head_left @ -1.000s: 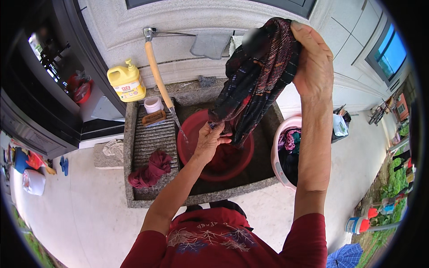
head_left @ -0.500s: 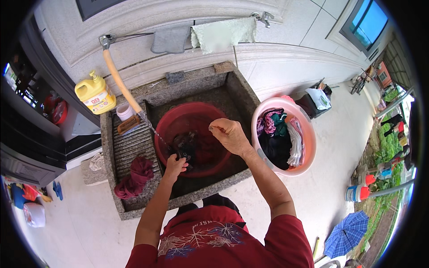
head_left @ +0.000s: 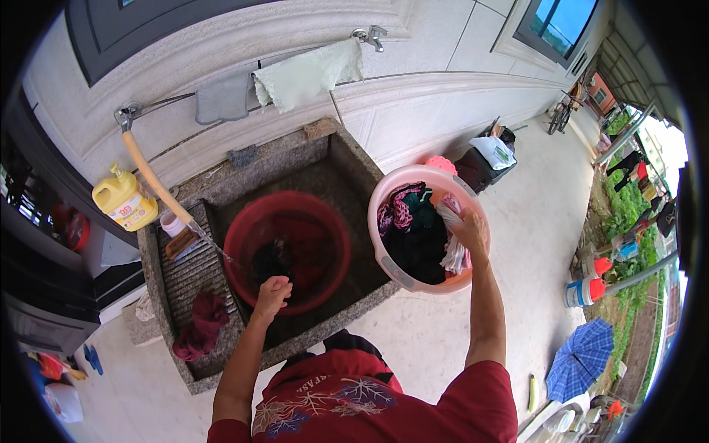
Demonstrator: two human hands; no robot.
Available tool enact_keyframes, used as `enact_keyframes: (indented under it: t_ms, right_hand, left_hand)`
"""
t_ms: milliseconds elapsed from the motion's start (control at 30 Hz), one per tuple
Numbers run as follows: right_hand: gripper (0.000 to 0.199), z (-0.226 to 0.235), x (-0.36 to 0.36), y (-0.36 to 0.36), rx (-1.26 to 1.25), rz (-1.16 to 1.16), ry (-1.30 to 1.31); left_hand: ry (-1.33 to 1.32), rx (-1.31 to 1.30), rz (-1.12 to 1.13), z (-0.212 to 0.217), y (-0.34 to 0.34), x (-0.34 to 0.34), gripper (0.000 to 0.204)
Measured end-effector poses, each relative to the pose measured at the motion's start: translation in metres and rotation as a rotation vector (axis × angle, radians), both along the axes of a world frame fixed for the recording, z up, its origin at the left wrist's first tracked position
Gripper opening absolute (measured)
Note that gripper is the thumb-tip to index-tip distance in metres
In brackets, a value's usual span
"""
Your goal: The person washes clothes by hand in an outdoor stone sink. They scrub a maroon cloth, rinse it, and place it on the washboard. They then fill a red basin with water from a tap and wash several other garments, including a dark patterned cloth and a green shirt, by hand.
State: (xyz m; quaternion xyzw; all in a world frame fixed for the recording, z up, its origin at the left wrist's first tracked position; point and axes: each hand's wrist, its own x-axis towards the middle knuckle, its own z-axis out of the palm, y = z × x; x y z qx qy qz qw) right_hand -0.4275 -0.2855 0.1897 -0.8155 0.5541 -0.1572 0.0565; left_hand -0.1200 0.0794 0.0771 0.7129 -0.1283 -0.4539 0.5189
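Observation:
A red basin (head_left: 336, 284) of water and dark red cloth stands in the stone sink (head_left: 347, 314). At its near-left side my left hand (head_left: 274, 293) is closed on a dark wet cloth (head_left: 270, 260), partly under water. Beyond the sink's right edge is a pink basin (head_left: 384, 255) heaped with laundry: black cloth (head_left: 417, 251), a pink patterned piece (head_left: 401, 207) and a white striped cloth (head_left: 452, 258). My right hand (head_left: 470, 232) has its fingers curled over the striped cloth, just inside the basin's right rim; some fingertips are hidden.
Water runs from a tan hose (head_left: 151, 171) into the red basin. A washboard slab (head_left: 193, 277) carries a maroon cloth (head_left: 203, 325), a brush (head_left: 181, 242) and a pale cup (head_left: 171, 224). A yellow jug (head_left: 125, 198) stands behind. A blue umbrella (head_left: 581, 359) lies at right.
My right hand has gone from above the red basin to the striped cloth in the pink basin. The view has shifted right. My left hand stays by the dark cloth, more closed.

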Motion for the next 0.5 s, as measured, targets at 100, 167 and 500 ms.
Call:
enact_keyframes:
  t_ms: [100,167,500]
  right_hand:
    - [0.027,0.048,0.01,-0.005,0.224,0.007,-0.366]
    - [0.02,0.095,0.02,0.007,0.407,0.206,-0.768]
    - [0.034,0.244,0.097,0.091,0.583,0.864,-1.359]
  left_hand:
    - [0.004,-0.002,-0.015,0.008,-0.002,0.002,0.034]
    - [0.003,-0.024,-0.015,0.017,-0.004,0.002,0.034]
    - [0.067,-0.225,0.014,0.08,-0.018,0.009,0.039]
